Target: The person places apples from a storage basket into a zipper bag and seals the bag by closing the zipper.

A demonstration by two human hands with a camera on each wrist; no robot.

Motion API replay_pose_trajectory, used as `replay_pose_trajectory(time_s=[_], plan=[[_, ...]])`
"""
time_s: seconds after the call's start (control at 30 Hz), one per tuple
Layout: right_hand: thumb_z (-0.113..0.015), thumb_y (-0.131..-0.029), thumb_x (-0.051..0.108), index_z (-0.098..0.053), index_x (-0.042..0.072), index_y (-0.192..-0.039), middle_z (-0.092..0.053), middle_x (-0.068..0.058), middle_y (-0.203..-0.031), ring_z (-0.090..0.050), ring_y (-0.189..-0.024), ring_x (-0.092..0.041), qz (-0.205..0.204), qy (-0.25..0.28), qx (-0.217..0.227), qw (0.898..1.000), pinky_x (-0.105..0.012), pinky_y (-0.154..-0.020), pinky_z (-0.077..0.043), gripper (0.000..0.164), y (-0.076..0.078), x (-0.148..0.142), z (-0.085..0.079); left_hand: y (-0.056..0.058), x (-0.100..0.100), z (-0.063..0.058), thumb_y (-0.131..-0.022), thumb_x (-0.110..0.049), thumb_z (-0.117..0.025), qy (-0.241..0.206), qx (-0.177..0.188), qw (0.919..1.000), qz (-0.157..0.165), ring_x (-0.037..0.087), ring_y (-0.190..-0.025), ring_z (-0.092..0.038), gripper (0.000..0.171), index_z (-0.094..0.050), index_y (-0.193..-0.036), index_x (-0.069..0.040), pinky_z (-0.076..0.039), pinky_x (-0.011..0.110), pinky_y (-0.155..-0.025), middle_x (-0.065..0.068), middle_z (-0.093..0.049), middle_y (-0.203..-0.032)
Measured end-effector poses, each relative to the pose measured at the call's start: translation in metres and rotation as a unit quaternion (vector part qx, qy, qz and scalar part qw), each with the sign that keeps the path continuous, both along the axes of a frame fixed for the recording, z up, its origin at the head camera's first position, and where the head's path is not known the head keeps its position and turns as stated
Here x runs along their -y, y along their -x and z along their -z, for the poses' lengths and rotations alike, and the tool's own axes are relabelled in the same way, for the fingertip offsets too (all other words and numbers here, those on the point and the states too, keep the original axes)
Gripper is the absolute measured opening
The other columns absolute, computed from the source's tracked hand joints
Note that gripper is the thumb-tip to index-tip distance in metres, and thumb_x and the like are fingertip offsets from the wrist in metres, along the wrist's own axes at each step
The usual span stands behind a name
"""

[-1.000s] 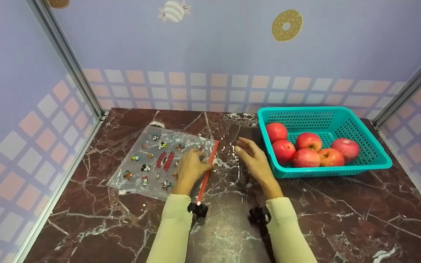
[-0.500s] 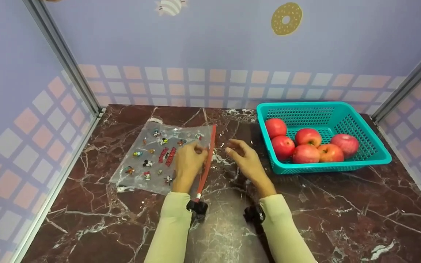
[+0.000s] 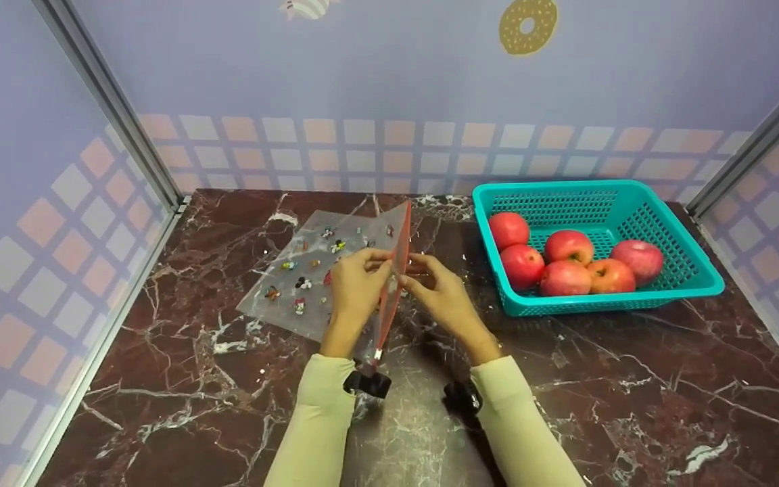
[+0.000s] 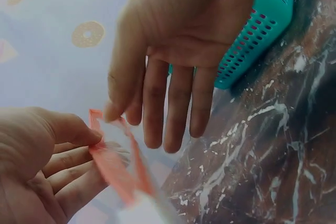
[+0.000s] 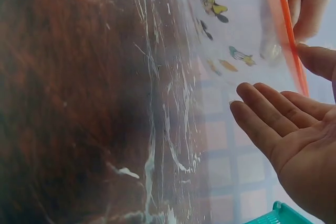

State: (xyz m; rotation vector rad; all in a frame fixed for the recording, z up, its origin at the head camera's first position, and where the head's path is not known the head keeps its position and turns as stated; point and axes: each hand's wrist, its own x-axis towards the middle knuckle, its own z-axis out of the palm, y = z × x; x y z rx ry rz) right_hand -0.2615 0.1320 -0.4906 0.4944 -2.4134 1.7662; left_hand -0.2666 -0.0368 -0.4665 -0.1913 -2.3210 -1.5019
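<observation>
Clear plastic bag (image 3: 315, 270) with small cartoon prints, and its mouth is up off the marble tabletop (image 3: 633, 399)! Half a second ago that red-orange strip (image 3: 404, 233) lay low along the right side; now it stands tall between two hands, while the rest of the bag spreads out to the left. The far-left corner has slid rightward too. Left hand (image 3: 357, 281), on the job as before, pinches the strip between thumb and fingers. And the right hand (image 3: 445, 297), which was hovering apart from the bag, has come in and pinches the strip from the other side, its other fingers extended. Look at the left wrist view: two bands of the strip, parted! Over on the right, the teal basket (image 3: 612, 303) hasn't budged, six red apples (image 3: 636, 262) inside it, same as before.
</observation>
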Motion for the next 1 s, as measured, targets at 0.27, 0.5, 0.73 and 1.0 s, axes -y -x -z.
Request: replay_pose_trajectory(time_s=[0.27,0.5,0.73,1.0], plan=[[-0.064,-0.098,-0.009,-0.067,-0.006,-0.132,-0.076,-0.02,-0.109,-0.075,-0.084,-0.033,0.06,0.018,-0.06,0.996,-0.026,-0.064,-0.062,0.034,0.0,0.0,-0.003,-0.004,0.001,-0.008,-0.093,0.005,-0.072,-0.028,-0.024,0.999,0.024,0.023,-0.086,-0.078,0.019,-0.082,-0.106,-0.004,-0.067,0.036,-0.077,0.01,-0.08,-0.096],[-0.066,-0.098,-0.005,-0.074,-0.004,-0.12,-0.077,-0.017,-0.101,-0.072,-0.082,-0.024,0.171,0.014,-0.12,0.978,-0.022,-0.063,-0.057,0.024,-0.003,-0.005,-0.014,-0.011,0.004,-0.02,-0.093,0.003,-0.078,-0.042,-0.108,0.9932,-0.014,0.015,-0.077,-0.074,0.016,-0.084,-0.105,-0.006,-0.062,0.029,-0.066,0.005,-0.08,-0.094],[-0.069,-0.101,0.0,-0.078,-0.002,-0.115,-0.079,-0.009,-0.096,-0.074,-0.081,-0.023,0.208,0.08,-0.173,0.959,-0.02,-0.066,-0.059,0.017,-0.004,-0.013,-0.025,-0.009,0.008,-0.026,-0.091,0.004,-0.077,-0.047,-0.191,0.9777,-0.074,0.017,-0.073,-0.076,0.017,-0.085,-0.103,-0.005,-0.064,0.028,-0.063,0.007,-0.079,-0.09],[-0.069,-0.103,0.0,-0.077,-0.006,-0.116,-0.079,-0.016,-0.098,-0.078,-0.083,-0.032,0.184,0.159,-0.202,0.949,-0.027,-0.074,-0.066,0.017,-0.007,-0.017,-0.036,-0.006,0.01,-0.027,-0.091,0.004,-0.076,-0.086,-0.164,0.9778,-0.098,0.022,-0.073,-0.078,0.006,-0.079,-0.097,0.003,-0.066,0.029,-0.063,0.013,-0.08,-0.089]])
